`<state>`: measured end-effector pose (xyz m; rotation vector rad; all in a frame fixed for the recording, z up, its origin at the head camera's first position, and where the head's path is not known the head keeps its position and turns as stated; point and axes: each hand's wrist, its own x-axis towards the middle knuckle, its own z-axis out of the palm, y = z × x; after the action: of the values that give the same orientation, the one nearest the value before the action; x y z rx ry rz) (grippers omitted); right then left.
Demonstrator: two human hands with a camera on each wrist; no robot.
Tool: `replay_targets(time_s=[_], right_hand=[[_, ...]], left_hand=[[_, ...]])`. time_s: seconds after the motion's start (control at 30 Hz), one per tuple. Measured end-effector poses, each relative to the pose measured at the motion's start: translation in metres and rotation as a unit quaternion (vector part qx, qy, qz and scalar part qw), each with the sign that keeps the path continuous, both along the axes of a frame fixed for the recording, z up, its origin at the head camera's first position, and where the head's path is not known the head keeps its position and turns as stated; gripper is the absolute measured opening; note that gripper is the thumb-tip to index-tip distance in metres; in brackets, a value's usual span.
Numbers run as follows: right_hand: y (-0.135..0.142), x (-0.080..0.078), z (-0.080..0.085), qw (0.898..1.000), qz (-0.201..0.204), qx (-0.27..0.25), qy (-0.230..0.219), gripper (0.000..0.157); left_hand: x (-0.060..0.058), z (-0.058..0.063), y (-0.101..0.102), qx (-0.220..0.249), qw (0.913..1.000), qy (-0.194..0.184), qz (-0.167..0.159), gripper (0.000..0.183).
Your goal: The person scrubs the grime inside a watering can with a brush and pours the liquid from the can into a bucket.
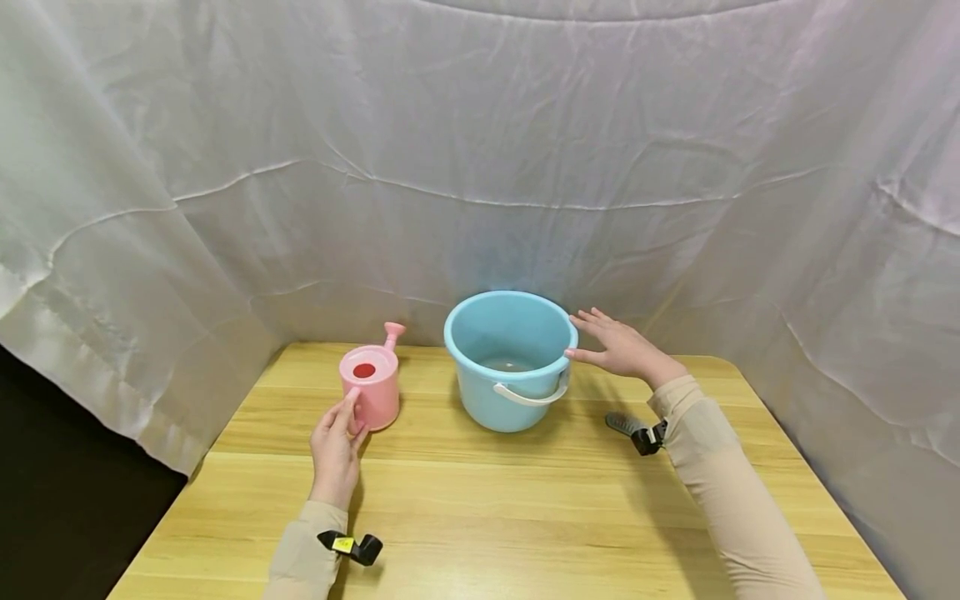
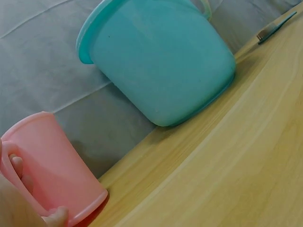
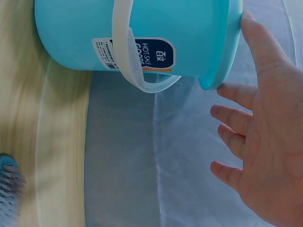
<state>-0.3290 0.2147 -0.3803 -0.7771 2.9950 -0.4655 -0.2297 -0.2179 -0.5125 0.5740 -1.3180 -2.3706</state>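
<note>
A pink watering can (image 1: 378,398) stands upright at the left of the table, its spout pointing away. My left hand (image 1: 337,450) grips its handle (image 2: 14,175), with fingers passing through the loop. In the middle stands a light blue bucket (image 1: 501,398), upright, its white handle (image 3: 124,47) hanging down over the front. My right hand (image 1: 618,346) is at the bucket's right rim, fingers spread and straight. The thumb and index fingertip appear to touch the rim in the right wrist view; the other fingers are apart from it.
A scrubbing brush (image 1: 622,423) lies on the wooden table (image 1: 480,517) right of the bucket, bristles up, below my right forearm. A grey curtain (image 1: 480,150) hangs close behind the table and along its sides. A label (image 3: 156,54) is on the bucket's side.
</note>
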Motion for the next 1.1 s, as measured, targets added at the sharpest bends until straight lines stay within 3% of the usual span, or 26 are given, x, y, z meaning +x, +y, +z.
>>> replay_targets(time_s=[0.27, 0.57, 0.93, 1.1], right_hand=[[-0.0001, 0.0002, 0.0009, 1.000, -0.001, -0.005, -0.005, 0.082], [-0.0005, 0.0001, 0.0012, 1.000, -0.002, -0.010, -0.008, 0.082], [-0.0026, -0.0017, -0.0011, 1.000, 0.001, -0.015, -0.006, 0.081], [-0.0030, -0.0034, -0.0026, 1.000, -0.003, -0.014, -0.010, 0.081]], left_hand=[[0.0027, -0.0039, -0.0030, 0.012, 0.9999, -0.006, -0.010, 0.011], [0.0046, -0.0052, -0.0056, 0.019, 0.9997, -0.011, 0.003, 0.013], [0.0058, -0.0073, -0.0064, -0.010, 0.9994, -0.030, 0.016, 0.025], [0.0073, -0.0058, -0.0100, -0.037, 0.9986, -0.038, -0.003, 0.027]])
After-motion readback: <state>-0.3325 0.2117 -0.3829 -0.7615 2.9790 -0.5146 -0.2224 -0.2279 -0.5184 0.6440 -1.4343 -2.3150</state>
